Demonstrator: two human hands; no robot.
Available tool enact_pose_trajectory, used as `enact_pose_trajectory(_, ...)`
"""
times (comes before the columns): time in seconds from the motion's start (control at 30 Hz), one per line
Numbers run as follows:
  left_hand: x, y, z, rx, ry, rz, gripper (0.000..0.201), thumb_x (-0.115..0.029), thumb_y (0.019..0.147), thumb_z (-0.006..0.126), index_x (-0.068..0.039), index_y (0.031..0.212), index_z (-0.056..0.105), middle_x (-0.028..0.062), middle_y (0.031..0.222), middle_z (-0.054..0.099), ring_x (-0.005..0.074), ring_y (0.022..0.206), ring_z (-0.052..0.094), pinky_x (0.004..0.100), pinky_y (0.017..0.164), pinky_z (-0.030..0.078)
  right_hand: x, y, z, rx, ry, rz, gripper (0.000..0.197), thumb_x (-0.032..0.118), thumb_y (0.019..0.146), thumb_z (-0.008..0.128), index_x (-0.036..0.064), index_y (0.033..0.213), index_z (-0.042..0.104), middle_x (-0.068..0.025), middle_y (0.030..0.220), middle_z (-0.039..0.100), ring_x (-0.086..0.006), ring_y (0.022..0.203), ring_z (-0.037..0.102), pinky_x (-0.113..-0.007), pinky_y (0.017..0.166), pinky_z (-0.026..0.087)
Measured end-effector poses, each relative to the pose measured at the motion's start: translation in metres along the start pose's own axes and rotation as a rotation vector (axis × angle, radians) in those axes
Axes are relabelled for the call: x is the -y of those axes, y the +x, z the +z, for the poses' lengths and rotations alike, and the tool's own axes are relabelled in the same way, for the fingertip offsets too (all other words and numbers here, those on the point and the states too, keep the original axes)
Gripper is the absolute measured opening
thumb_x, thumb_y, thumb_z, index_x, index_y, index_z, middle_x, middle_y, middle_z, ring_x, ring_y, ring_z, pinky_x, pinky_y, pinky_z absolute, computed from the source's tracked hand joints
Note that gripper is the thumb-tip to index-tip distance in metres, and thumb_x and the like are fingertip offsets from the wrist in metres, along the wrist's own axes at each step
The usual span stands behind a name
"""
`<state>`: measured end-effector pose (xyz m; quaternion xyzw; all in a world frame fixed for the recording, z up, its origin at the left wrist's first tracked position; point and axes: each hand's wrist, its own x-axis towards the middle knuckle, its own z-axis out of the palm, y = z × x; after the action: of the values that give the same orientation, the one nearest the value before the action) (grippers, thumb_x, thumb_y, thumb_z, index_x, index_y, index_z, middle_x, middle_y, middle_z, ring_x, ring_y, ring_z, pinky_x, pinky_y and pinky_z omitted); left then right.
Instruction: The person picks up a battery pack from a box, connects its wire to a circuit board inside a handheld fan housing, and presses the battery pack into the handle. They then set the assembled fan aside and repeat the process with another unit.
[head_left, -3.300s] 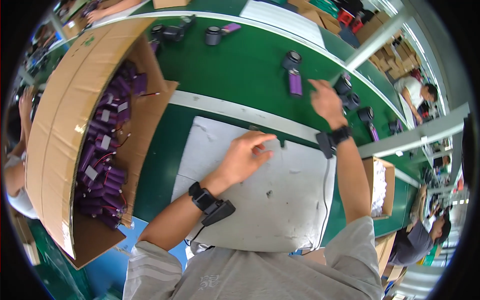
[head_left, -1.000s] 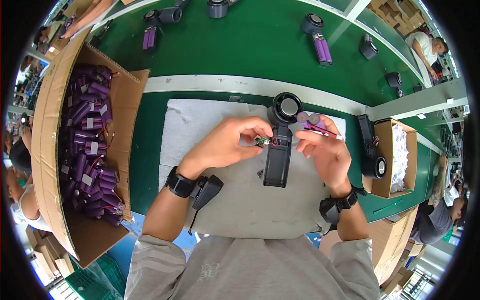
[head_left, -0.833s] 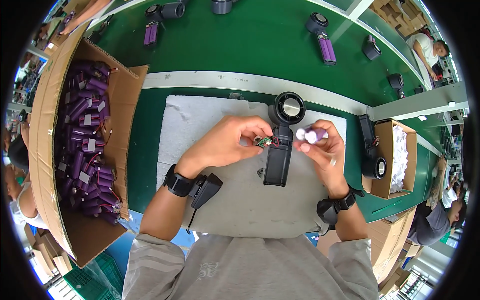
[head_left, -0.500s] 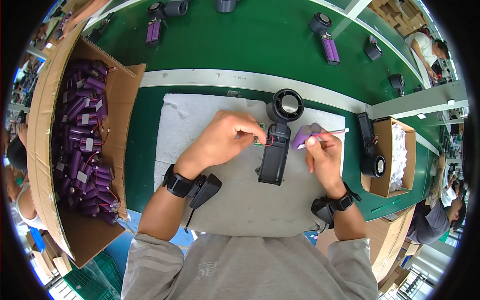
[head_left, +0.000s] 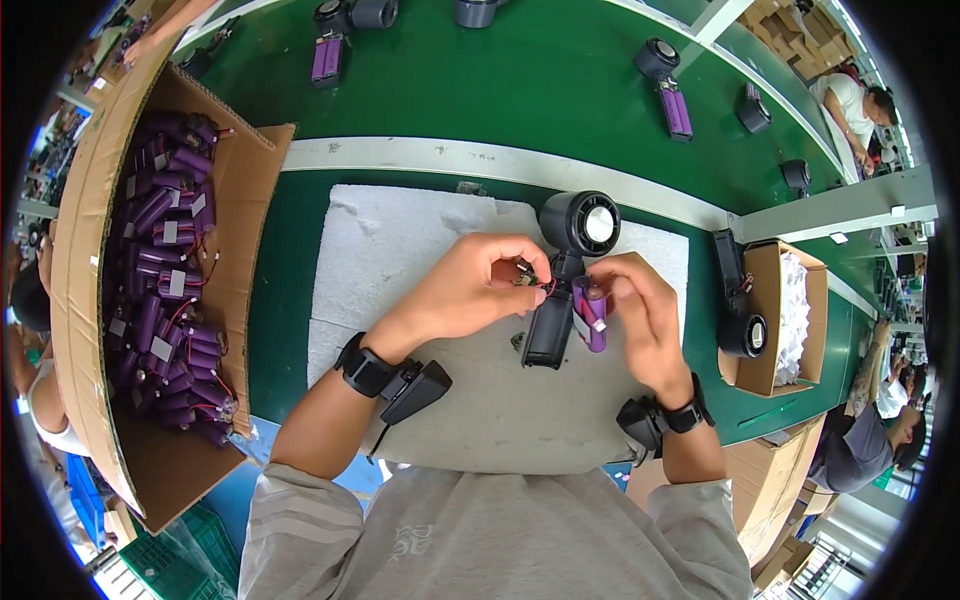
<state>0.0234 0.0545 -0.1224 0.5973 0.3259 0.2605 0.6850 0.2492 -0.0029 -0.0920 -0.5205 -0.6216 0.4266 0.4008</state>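
Note:
A black handheld fan [head_left: 548, 330] lies on the foam pad, its round head away from me and its hollow handle open toward me. My left hand [head_left: 490, 285] pinches a small green circuit board [head_left: 526, 274] with red wires, just left of the fan's neck. At the handle's right side, my right hand [head_left: 640, 305] has its fingers closed on a purple battery pack [head_left: 594, 318] with a white label. The pack stands lengthwise beside the handle; whether it touches the handle I cannot tell.
A cardboard box [head_left: 262, 215] of purple battery packs stands at left. At right are a smaller box [head_left: 812, 330] with white filling and another black fan [head_left: 742, 335]. Beyond the white rail [head_left: 400, 155], several fan units lie on the green belt [head_left: 520, 90].
My right hand has brought the battery pack left, up against the fan's handle area, and turned it lengthwise. The fan's head has shifted slightly right and tilted. My left hand has moved slightly right.

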Motion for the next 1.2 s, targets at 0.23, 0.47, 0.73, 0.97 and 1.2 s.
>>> enact_pose_trajectory(0.23, 0.002, 0.002, -0.002, 0.079, -0.243, -0.035, 0.013, -0.001, 0.084, 0.067, 0.001, 0.095, 0.061, 0.0055, 0.084, 0.065, 0.0116, 0.076, 0.064, 0.0264, 0.07, 0.052, -0.005, 0.003, 0.002, 0.064, 0.019, -0.067, 0.011, 0.007, 0.091, 0.061, -0.0015, 0.098, 0.063, -0.0099, 0.097, 0.06, -0.018, 0.086, 0.059, -0.028, 0.076, 0.048)
enact_pose_trajectory(0.47, 0.001, 0.001, -0.005, 0.11, -0.247, -0.087, 0.014, -0.004, 0.085, 0.068, 0.001, 0.097, 0.062, 0.0067, 0.089, 0.066, 0.0127, 0.077, 0.064, 0.0264, 0.071, 0.052, -0.004, -0.004, 0.014, 0.068, -0.245, -0.093, 0.018, -0.001, 0.079, 0.07, -0.0002, 0.096, 0.065, -0.008, 0.092, 0.062, -0.0198, 0.081, 0.062, -0.03, 0.072, 0.05)
enact_pose_trajectory(0.73, 0.001, 0.001, -0.004, 0.126, -0.219, -0.09, 0.015, -0.004, 0.087, 0.069, 0.0, 0.1, 0.062, 0.005, 0.093, 0.065, 0.0122, 0.082, 0.064, 0.0266, 0.075, 0.052, -0.007, 0.0, 0.031, -0.053, -0.528, -0.325, 0.016, 0.001, 0.074, 0.076, 0.0019, 0.088, 0.068, -0.0089, 0.086, 0.064, -0.0218, 0.066, 0.062, -0.028, 0.056, 0.049)
enact_pose_trajectory(0.97, 0.003, 0.001, -0.005, 0.108, -0.213, -0.082, 0.015, -0.004, 0.087, 0.069, 0.0, 0.101, 0.062, 0.004, 0.094, 0.065, 0.0115, 0.082, 0.063, 0.0257, 0.075, 0.052, -0.002, 0.001, 0.035, -0.034, -0.456, -0.254, 0.013, -0.001, 0.074, 0.074, 0.0013, 0.085, 0.069, -0.0088, 0.083, 0.063, -0.0214, 0.061, 0.06, -0.029, 0.053, 0.047)
enact_pose_trajectory(1.2, 0.001, -0.001, -0.004, 0.074, -0.043, 0.027, 0.015, -0.001, 0.085, 0.07, -0.001, 0.099, 0.064, 0.0024, 0.094, 0.064, 0.0102, 0.082, 0.061, 0.024, 0.074, 0.05, -0.003, 0.0, 0.037, 0.017, -0.526, -0.251, 0.009, -0.001, 0.072, 0.072, 0.0017, 0.078, 0.067, -0.0078, 0.076, 0.06, -0.0218, 0.059, 0.058, -0.031, 0.052, 0.046)
